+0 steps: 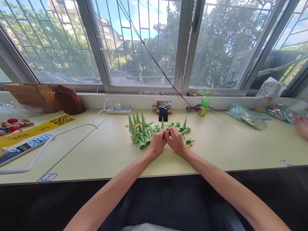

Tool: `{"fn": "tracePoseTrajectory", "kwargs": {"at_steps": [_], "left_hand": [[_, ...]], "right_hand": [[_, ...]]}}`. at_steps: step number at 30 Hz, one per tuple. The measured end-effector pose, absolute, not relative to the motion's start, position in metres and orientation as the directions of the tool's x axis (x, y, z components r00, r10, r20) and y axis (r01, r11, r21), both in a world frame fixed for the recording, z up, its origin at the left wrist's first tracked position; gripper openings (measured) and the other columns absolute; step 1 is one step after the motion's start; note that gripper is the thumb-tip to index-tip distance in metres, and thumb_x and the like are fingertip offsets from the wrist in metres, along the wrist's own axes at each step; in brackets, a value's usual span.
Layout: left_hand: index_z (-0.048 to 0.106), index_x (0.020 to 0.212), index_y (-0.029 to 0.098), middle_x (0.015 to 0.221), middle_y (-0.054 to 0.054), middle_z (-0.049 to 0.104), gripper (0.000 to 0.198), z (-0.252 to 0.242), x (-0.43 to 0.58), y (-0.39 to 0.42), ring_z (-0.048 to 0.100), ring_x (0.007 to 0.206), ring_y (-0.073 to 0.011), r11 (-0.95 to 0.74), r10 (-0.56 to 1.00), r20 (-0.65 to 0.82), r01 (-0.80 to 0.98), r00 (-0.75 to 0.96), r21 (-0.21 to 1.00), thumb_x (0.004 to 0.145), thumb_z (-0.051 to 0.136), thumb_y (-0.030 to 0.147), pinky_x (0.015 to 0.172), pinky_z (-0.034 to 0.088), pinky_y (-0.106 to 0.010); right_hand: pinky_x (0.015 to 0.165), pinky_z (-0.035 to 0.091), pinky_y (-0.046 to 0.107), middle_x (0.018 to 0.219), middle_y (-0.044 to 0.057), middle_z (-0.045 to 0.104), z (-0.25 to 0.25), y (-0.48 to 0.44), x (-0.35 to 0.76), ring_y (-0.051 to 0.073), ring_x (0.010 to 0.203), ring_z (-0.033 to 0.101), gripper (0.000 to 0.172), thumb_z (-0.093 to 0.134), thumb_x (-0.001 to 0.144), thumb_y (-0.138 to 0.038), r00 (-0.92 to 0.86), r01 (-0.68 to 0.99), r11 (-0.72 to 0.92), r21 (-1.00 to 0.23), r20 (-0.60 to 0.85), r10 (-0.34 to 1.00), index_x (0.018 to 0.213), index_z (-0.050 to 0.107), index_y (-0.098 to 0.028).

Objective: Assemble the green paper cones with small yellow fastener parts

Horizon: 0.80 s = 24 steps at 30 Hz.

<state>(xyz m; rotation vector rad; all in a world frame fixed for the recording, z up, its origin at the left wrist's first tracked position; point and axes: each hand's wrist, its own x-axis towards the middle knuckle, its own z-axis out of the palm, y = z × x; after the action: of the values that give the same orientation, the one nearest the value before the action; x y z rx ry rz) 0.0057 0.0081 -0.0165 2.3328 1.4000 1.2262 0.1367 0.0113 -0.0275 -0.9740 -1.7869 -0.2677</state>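
My left hand (pixel 157 141) and my right hand (pixel 176 138) meet above the table, fingers pinched together. A pointed green plastic cone (pixel 162 123) rises upright from the fingers of my left hand, its lower part hidden. Whatever is between my right fingertips is too small to make out. To the left stand several upright green cones (pixel 132 129) with small yellow pieces on them, and more green cones (pixel 142 145) lie on their sides. Beyond and to the right of my hands are further green parts (pixel 186 139) with small yellow pieces (pixel 192 141).
Behind the parts a phone (pixel 163 114) leans on a small cardboard box. A green-capped bottle (pixel 204 104), power strip (pixel 119 110) and white cable surround it. Bagged items (pixel 250 117) lie right, near another person's hand (pixel 302 125). At left are a tablet (pixel 24 149) and brown bag (pixel 68 99).
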Motion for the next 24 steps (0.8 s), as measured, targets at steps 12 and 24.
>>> {"fn": "tracePoseTrajectory", "kwargs": {"at_steps": [12, 24], "left_hand": [[0.056, 0.085, 0.019, 0.061, 0.000, 0.057, 0.012, -0.018, 0.008, 0.005, 0.051, 0.053, -0.0140, -0.537, 0.793, 0.563, 0.707, 0.235, 0.461, 0.089, 0.045, 0.020, 0.054, 0.030, -0.025], [0.043, 0.112, 0.020, 0.067, 0.004, 0.057, 0.024, -0.022, 0.009, 0.005, 0.052, 0.051, -0.0120, -0.656, 0.689, 0.661, 0.644, 0.299, 0.393, 0.090, 0.048, 0.028, 0.054, 0.035, -0.023]], "right_hand": [[0.058, 0.034, 0.027, 0.070, 0.001, 0.056, -0.027, 0.011, 0.136, 0.014, 0.058, 0.048, 0.026, 0.036, 0.102, -0.030, -0.153, 0.740, 0.635, -0.222, 0.864, 0.480, 0.079, 0.045, -0.021], [0.066, 0.041, 0.027, 0.084, 0.006, 0.065, -0.017, 0.009, 0.143, 0.017, 0.070, 0.060, 0.020, 0.034, 0.101, -0.027, -0.053, 0.755, 0.593, -0.279, 0.876, 0.480, 0.096, 0.052, -0.019]]}}
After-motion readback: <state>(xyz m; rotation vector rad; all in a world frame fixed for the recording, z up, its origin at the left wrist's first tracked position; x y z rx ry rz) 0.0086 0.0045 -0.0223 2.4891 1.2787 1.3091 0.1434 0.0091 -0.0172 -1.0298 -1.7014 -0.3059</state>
